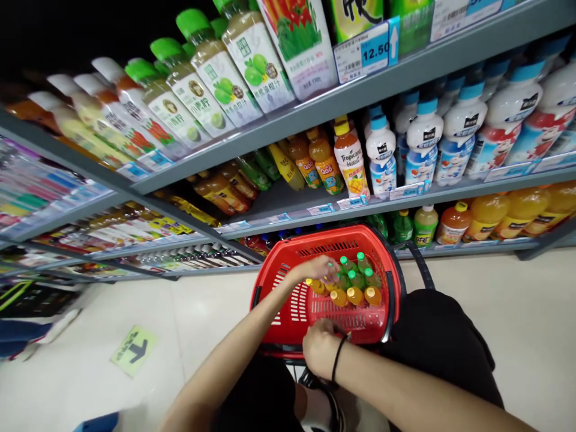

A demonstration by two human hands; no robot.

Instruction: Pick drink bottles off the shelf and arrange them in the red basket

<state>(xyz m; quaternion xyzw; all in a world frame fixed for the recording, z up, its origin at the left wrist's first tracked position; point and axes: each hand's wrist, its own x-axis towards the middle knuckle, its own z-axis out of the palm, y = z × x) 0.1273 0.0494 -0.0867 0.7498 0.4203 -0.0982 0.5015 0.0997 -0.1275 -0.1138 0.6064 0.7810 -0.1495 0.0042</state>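
A red plastic shopping basket (288, 282) stands on the floor in front of my knees. Inside it, at the right, stand several small bottles (355, 285) with green and orange caps. My left hand (317, 268) reaches into the basket, fingers closed round one of the bottles at the left of the group. My right hand (320, 347) grips the basket's near rim, fingers curled over it; a black band circles that wrist.
Grey shelves (315, 117) run across the view, loaded with juice and milk drink bottles. A price tag (366, 53) reads 12.50. The black basket handle (420, 264) hangs to the right. A green arrow sticker (134, 349) lies on the pale floor.
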